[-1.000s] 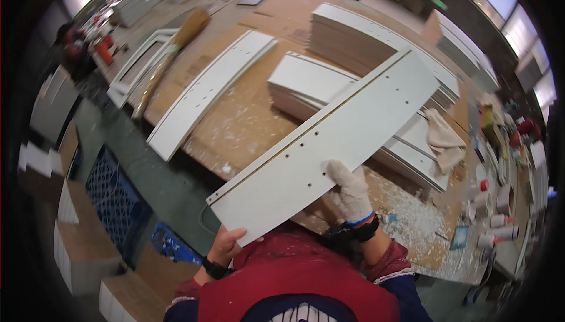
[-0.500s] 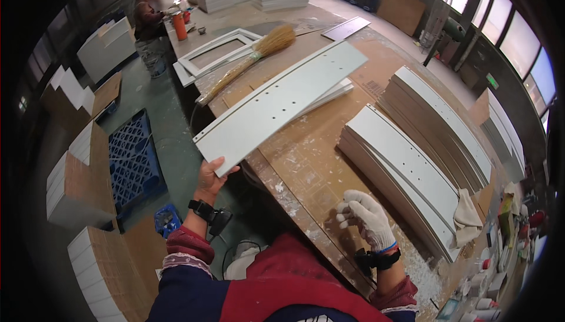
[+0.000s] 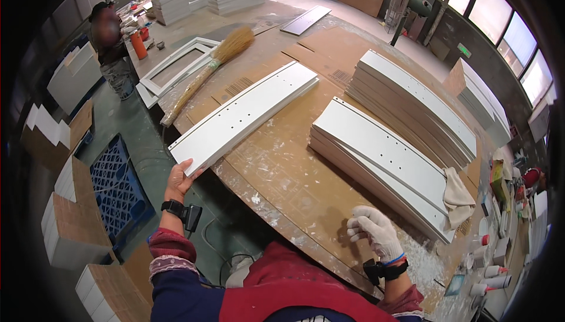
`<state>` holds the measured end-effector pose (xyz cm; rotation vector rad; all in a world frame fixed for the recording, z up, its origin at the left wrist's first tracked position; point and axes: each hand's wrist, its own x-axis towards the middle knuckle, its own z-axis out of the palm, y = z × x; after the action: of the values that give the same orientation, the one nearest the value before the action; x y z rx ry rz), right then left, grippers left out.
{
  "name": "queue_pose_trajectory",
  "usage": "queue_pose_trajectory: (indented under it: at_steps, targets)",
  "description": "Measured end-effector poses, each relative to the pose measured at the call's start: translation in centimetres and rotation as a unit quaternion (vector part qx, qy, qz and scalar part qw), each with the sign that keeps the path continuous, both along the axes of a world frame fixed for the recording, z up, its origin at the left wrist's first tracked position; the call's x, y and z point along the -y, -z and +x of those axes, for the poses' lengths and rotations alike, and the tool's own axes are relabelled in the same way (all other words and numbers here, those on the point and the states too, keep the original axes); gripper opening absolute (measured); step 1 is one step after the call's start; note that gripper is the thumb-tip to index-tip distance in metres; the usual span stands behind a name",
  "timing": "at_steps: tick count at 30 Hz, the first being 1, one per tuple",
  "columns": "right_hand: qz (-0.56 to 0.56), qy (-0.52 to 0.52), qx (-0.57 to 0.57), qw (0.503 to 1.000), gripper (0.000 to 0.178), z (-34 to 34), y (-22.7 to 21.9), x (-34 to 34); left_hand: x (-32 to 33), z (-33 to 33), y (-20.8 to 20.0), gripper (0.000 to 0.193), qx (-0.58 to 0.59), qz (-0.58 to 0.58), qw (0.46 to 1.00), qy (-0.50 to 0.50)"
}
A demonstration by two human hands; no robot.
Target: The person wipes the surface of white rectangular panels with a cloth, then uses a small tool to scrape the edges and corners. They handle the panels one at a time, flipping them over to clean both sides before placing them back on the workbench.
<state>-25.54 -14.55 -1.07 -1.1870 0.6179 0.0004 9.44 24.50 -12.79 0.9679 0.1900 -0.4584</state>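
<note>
A long white panel (image 3: 247,110) with rows of small drilled holes lies slantwise on the table, on top of at least one other panel. My bare left hand (image 3: 180,179) grips its near end at the table edge, thumb on the upper face. My right hand (image 3: 375,231), in a white knit glove, hovers over the cardboard-covered table (image 3: 282,187) with its fingers loosely bent and apart, nothing seen in them. Beyond it stands a stack of similar white panels (image 3: 376,151), the upper ones askew. A cream cloth (image 3: 457,197) drapes over that stack's near end.
Another panel stack (image 3: 418,101) stands farther right. A straw broom (image 3: 203,78) lies beside white frames (image 3: 176,69) at the left. A blue pallet (image 3: 120,181) is on the floor. Bottles and tools (image 3: 494,272) crowd the right edge. A person (image 3: 112,51) works at the far left.
The panel in my left hand has come down from a raised tilt and now rests in line on the panel below. My right hand stays over the table. The view has shifted somewhat.
</note>
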Motion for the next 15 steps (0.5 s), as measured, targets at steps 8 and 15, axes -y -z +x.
queue_pose_trajectory:
  at_steps: [8, 15]
  targets:
    - [-0.255, 0.232, 0.039, 0.938, 0.025, -3.4, -4.2, 3.5, -2.2, -0.4, -6.7, 0.05, 0.119, 0.594, 0.795, -0.031]
    - [-0.81, 0.264, -0.214, 0.478, 0.057, -9.3, -2.8, 18.0, 19.2, -6.6, -10.6, 0.04, 0.328, 0.276, 0.868, 0.25]
